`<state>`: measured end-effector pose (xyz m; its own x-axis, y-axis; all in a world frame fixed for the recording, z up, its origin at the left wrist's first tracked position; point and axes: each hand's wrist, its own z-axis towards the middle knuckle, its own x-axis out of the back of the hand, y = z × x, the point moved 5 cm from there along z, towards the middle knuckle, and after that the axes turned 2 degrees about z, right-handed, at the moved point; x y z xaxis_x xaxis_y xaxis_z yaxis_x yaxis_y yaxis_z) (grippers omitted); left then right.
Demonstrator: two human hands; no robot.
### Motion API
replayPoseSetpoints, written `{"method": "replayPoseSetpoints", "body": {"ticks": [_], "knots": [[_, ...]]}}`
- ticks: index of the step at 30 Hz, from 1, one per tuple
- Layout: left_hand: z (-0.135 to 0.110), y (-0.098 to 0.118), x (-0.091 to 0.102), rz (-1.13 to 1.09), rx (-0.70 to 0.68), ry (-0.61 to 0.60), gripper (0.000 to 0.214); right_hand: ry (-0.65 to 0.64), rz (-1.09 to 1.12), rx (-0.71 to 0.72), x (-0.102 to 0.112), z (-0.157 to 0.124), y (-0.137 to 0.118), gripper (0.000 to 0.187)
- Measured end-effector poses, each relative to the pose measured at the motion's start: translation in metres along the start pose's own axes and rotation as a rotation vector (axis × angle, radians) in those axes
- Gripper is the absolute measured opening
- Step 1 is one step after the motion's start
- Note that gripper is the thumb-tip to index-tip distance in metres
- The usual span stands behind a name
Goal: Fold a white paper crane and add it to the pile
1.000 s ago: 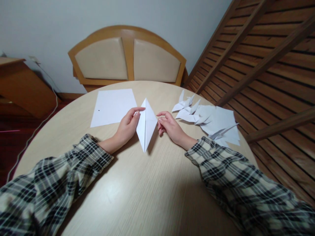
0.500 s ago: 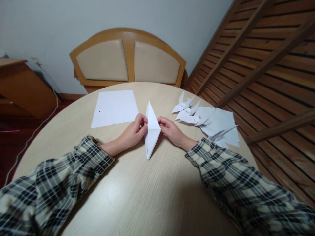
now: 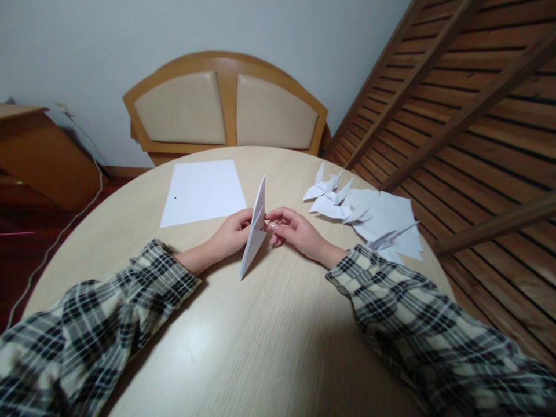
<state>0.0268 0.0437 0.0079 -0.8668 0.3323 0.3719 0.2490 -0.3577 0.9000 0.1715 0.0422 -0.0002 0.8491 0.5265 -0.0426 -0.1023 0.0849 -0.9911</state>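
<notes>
A folded white paper diamond (image 3: 255, 230) stands almost on edge above the round wooden table (image 3: 269, 336), its lower tip near the tabletop. My left hand (image 3: 232, 234) pinches it from the left side. My right hand (image 3: 292, 230) pinches it from the right, fingertips pressed on its middle. Both sleeves are dark plaid.
A flat white sheet (image 3: 203, 191) lies at the far left of the table. Several folded paper cranes and loose sheets (image 3: 369, 214) are piled at the right. A wooden chair (image 3: 226, 107) stands behind the table. Wooden slats (image 3: 469, 116) rise at the right.
The paper diamond lay flat and open a second ago; both hands have closed on it and lifted and turned it until it stands nearly on edge.
</notes>
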Motion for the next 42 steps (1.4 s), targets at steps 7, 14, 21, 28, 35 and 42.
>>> {"method": "replayPoseSetpoints", "body": {"ticks": [7,14,21,28,35,42], "knots": [[0.000,-0.002,-0.001,0.046,-0.066,-0.017,0.028,0.037,-0.104,0.054,-0.002,0.004,0.003,0.040],[0.006,-0.011,-0.007,-0.015,-0.115,-0.078,0.026,0.085,-0.195,0.115,-0.001,0.005,-0.003,0.027],[0.003,-0.018,0.003,-0.063,0.043,0.080,0.017,0.051,-0.011,-0.048,0.001,0.003,0.002,0.028],[0.008,-0.026,0.010,-0.511,0.241,0.234,0.052,0.196,0.019,0.010,0.015,0.004,0.004,0.027],[0.005,-0.007,0.001,-0.219,0.188,0.051,0.032,0.337,-0.054,0.070,0.026,0.005,0.004,0.028],[0.006,-0.020,-0.001,-0.192,0.148,-0.006,0.030,0.289,-0.071,0.024,0.021,0.005,0.005,0.028]]}}
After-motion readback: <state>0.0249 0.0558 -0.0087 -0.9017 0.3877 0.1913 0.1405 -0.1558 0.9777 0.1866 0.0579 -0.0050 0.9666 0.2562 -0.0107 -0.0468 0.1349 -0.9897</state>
